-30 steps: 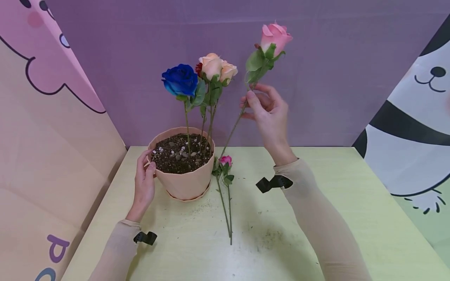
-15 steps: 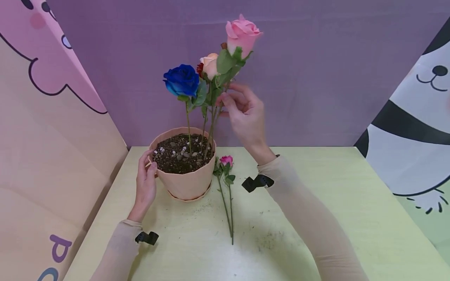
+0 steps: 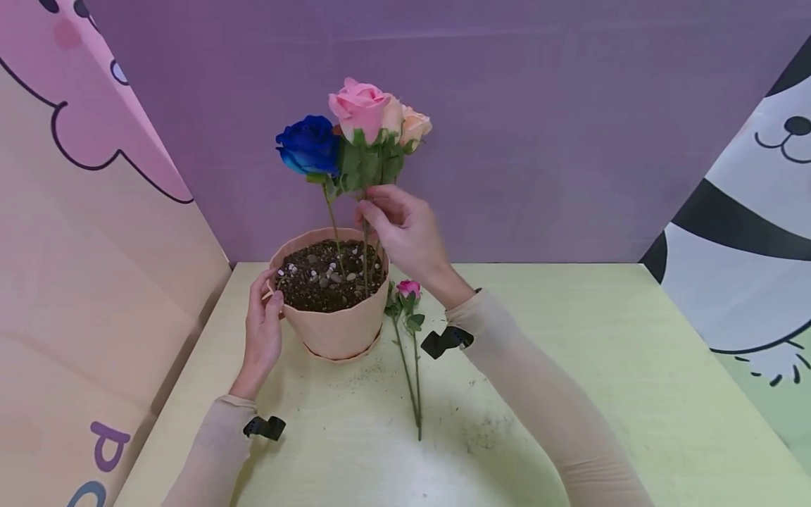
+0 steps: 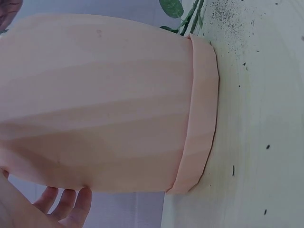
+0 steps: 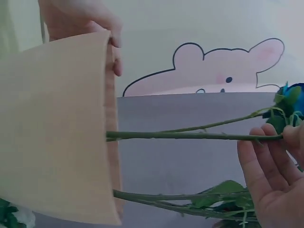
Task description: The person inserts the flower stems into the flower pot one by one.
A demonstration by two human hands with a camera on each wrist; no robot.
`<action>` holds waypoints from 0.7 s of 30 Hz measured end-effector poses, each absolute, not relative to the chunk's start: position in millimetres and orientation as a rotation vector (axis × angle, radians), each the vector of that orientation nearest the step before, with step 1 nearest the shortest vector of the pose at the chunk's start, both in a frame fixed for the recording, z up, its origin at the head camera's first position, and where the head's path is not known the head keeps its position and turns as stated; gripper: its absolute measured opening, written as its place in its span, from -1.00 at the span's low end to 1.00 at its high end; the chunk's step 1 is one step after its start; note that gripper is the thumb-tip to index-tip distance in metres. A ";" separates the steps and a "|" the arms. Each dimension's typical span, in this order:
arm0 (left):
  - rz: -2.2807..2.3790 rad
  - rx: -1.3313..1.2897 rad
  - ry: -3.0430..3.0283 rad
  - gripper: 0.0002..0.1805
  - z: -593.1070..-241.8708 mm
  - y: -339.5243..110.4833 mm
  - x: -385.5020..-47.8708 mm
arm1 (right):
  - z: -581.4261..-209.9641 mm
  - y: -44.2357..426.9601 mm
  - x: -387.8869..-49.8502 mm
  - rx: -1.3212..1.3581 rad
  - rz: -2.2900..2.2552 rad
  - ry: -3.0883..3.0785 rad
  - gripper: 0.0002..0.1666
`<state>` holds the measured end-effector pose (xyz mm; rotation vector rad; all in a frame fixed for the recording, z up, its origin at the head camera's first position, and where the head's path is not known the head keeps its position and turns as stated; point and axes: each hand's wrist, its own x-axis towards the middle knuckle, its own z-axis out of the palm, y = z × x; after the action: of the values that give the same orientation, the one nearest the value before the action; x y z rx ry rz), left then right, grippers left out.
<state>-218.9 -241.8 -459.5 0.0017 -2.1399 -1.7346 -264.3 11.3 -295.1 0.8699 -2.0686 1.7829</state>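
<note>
My right hand [image 3: 408, 232] pinches the stem of a pink rose [image 3: 357, 109] between thumb and fingers, below its leaves. That stem stands nearly upright over the flowerpot [image 3: 332, 334]; its lower end meets the dark soil [image 3: 310, 285], how deep I cannot tell. With fingers at the rim, my left hand [image 3: 262, 334] grips the pot's left side; the right wrist view shows those fingers [image 5: 117, 66] bent over the edge. A blue rose [image 3: 308, 146] and peach roses [image 3: 416, 127] stand in the pot, the peach ones partly hidden behind the pink bloom.
Right of the pot, a small magenta rose [image 3: 408, 289] and another stem lie on the pale table [image 3: 538, 366]. Soil crumbs [image 3: 488, 433] are scattered there. A purple backdrop [image 3: 538, 141] rises behind, with printed panels on both sides.
My right hand has carried the pink rose left and down from beside the pot to above the soil, its stem turning more upright. The blue rose has shifted slightly left. My left hand stays put.
</note>
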 end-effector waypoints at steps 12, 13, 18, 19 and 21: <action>-1.719 0.011 -2.138 -0.46 -457.5 -242.4 -220.7 | -333.1 -9.8 -268.2 0.835 1.619 -2.031 -0.75; -1.717 0.008 -2.137 -0.46 -457.1 -242.4 -221.1 | -334.4 -11.7 -268.8 0.840 1.609 -2.024 -0.75; -1.734 -0.001 -2.142 -0.45 -457.2 -242.5 -221.8 | -340.3 -15.7 -270.2 0.834 1.542 -2.022 -0.74; -1.735 -0.002 -2.146 -0.45 -457.6 -242.8 -221.8 | -341.3 -15.4 -270.3 0.828 1.528 -2.022 -0.74; -1.732 -0.002 -2.152 -0.45 -458.3 -243.8 -221.2 | -342.3 -14.8 -270.8 0.810 1.515 -2.021 -0.74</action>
<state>-221.2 -243.8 -458.3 -0.0016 -2.1516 -1.7323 -270.8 -14.8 -342.3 0.8103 -2.0208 1.5146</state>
